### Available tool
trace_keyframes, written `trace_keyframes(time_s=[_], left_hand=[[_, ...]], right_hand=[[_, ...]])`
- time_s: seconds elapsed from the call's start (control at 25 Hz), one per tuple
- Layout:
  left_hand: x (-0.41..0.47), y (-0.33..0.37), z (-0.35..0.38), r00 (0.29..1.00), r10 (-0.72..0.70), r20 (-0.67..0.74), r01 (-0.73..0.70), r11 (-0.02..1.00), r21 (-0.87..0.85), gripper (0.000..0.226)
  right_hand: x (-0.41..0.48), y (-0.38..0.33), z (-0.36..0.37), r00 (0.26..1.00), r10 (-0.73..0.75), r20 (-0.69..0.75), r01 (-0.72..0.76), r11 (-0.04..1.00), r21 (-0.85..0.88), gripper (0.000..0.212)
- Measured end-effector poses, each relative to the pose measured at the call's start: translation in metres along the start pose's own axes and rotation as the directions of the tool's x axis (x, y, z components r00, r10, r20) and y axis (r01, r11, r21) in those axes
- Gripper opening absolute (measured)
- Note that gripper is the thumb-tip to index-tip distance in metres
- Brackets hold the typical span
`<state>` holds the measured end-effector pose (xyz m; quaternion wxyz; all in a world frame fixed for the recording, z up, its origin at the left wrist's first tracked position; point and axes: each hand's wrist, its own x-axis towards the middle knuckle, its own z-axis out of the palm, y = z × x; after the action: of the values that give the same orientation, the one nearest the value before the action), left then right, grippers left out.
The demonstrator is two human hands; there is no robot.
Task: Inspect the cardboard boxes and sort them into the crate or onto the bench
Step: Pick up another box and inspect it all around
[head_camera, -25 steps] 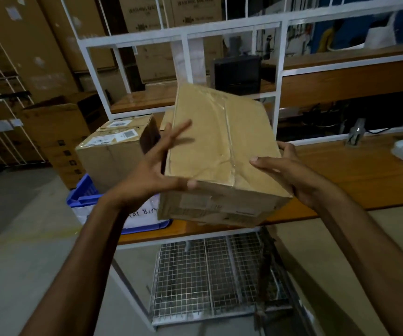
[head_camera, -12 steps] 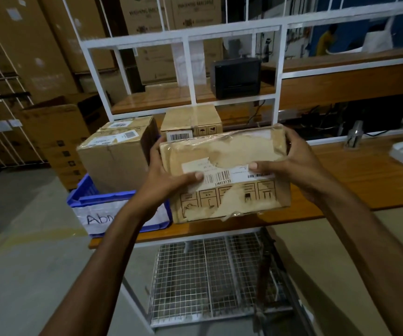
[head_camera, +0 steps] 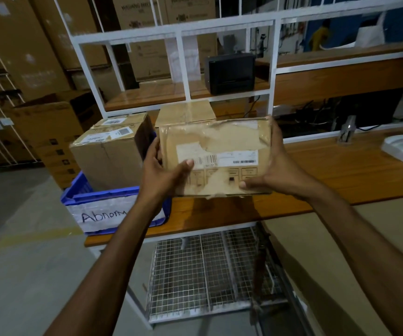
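Two bare arms reach out from the bottom of the view. Under them sits a wire rack (head_camera: 210,275), low down below the counter (head_camera: 340,170).

The left hand (head_camera: 158,178) and the right hand (head_camera: 282,175) hold a small cardboard box (head_camera: 219,139) up in the air between them, just over the front edge of the wooden counter. The fingers (head_camera: 274,132) of each hand are curled round one side of the box, gripping it. The left thumb lies on the front near a barcode and the right thumb presses the bottom corner.

The box is brown and looks worn. Shiny clear tape covers it and the tape is all crinkled. A white label with barcodes runs across the front, and part of it is torn away. Under the label are little printed squares with pictures in them. The brown paper is peeled off in patches and the bottom edge is ragged.

To the left stands a blue crate (head_camera: 91,192) on the counter's end. A white paper on its front says "Abnorm" – the arm hides the rest. A bigger box (head_camera: 108,156) with white labels on top stands in the crate.

Right behind the held box is another brown box (head_camera: 186,112); its bottom is hidden.

Farther back, a white metal frame (head_camera: 183,64) holds a wooden shelf with a black machine (head_camera: 230,73) on it. Tall brown cartons (head_camera: 26,44) stand far off on the left
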<state>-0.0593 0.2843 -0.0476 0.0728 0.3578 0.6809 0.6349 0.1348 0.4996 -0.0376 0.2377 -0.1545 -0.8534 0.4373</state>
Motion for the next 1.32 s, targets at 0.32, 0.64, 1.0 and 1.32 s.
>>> trace_keyframes(time_s=[0.32, 0.64, 1.0, 1.32], left_hand=[[0.023, 0.001, -0.032, 0.969, -0.079, 0.235, 0.065, 0.996, 0.066, 0.091], [0.055, 0.006, -0.042, 0.967, -0.029, 0.253, 0.009, 0.997, 0.080, 0.080], [0.089, -0.035, -0.013, 0.986, -0.011, 0.167, -0.043, 0.947, 0.318, 0.075], [0.055, -0.038, 0.053, 0.984, -0.036, 0.173, -0.093, 0.728, 0.679, 0.090]], right_hand=[[-0.015, 0.023, 0.018, 0.999, 0.019, 0.027, -0.026, 0.960, 0.279, 0.128], [0.003, 0.026, -0.004, 0.973, -0.216, -0.083, 0.224, 0.970, 0.092, 0.102], [-0.002, 0.062, 0.050, 0.990, 0.133, -0.038, -0.117, 0.952, 0.283, 0.088], [0.016, 0.056, 0.083, 0.903, 0.264, -0.339, -0.199, 0.956, 0.214, 0.069]])
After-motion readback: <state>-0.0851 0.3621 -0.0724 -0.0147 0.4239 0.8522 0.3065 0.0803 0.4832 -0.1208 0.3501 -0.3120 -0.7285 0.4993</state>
